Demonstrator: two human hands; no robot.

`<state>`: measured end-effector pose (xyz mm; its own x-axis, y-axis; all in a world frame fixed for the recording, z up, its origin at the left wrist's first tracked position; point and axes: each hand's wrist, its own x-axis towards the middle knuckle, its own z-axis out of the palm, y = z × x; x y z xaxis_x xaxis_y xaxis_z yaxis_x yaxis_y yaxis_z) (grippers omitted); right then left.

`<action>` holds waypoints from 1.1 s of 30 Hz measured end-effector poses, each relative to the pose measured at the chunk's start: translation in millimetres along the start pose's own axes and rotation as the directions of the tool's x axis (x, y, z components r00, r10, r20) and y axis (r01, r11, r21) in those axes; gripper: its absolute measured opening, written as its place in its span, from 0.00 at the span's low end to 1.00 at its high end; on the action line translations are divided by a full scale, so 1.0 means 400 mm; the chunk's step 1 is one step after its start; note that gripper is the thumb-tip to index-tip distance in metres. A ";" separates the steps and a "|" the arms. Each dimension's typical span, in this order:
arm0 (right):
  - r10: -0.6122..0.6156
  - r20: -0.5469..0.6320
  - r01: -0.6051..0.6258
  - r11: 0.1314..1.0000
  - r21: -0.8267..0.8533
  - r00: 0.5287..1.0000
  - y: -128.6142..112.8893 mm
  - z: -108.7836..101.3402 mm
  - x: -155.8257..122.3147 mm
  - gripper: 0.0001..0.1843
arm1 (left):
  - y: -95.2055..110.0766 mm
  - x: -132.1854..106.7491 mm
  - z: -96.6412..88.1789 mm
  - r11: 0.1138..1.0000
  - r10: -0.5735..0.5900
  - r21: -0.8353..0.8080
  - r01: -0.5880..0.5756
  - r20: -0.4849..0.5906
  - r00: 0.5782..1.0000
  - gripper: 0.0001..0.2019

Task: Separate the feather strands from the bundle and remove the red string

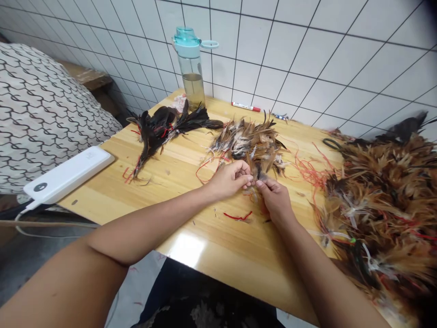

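Note:
My left hand [235,179] is closed, thumb and fingertips pinched near the quill ends of a small tuft of feathers [260,172]. Close beside it, my right hand [276,198] pinches the same dark and brown tuft between thumb and forefinger. Just beyond both hands lies a pile of brown feathers [252,139], with pale, fluffy bases showing. A short piece of red string [238,217] rests on the table in front of my hands. Fine detail at the fingertips is too small to make out.
Black feather bundles [160,125] lie at the left, near a water bottle [191,68]. A large heap of brown feathers [385,196] covers the right side, beside tangled red strings [310,168]. A white power bank [70,174] sits at the left table edge. A red marker [246,107] lies by the tiled wall.

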<state>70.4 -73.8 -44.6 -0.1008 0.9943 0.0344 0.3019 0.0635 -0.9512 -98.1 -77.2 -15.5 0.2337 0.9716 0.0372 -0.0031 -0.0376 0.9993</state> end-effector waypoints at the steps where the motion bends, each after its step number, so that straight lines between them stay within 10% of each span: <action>1: -0.011 0.008 0.011 1.000 -0.015 1.000 -0.001 0.000 0.000 0.12 | -0.002 0.000 0.002 0.999 0.019 0.031 -0.019 -0.006 1.000 0.04; 12: -0.082 0.096 0.084 0.996 -0.023 0.992 -0.007 0.001 -0.001 0.11 | 0.000 -0.007 0.002 0.917 0.186 0.358 -0.173 -0.002 0.983 0.03; 16: -0.029 0.043 0.031 0.999 -0.044 0.999 -0.013 -0.004 -0.006 0.12 | 0.013 0.022 -0.070 0.875 0.280 0.451 -0.176 -0.175 0.944 0.06; 19: -0.007 0.035 0.008 1.000 -0.017 0.999 -0.016 -0.005 -0.007 0.13 | 0.001 0.054 -0.180 0.726 0.372 0.687 -0.035 -0.349 0.860 0.06; 23: 0.005 0.032 -0.005 1.000 -0.002 0.999 -0.020 -0.004 -0.008 0.13 | -0.034 0.086 -0.291 0.551 0.290 0.812 0.193 -0.403 0.868 0.07; 33: -0.003 0.049 0.004 1.000 -0.019 0.999 -0.022 -0.004 -0.009 0.13 | -0.025 0.107 -0.267 0.293 0.126 0.909 0.295 -0.342 0.931 0.08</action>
<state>69.7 -77.8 -35.9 -0.1479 0.9888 0.0220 0.3194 0.0688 -0.9451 -192.0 -10.2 -23.1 -0.1157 0.9800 0.1621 0.9522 0.0630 0.2989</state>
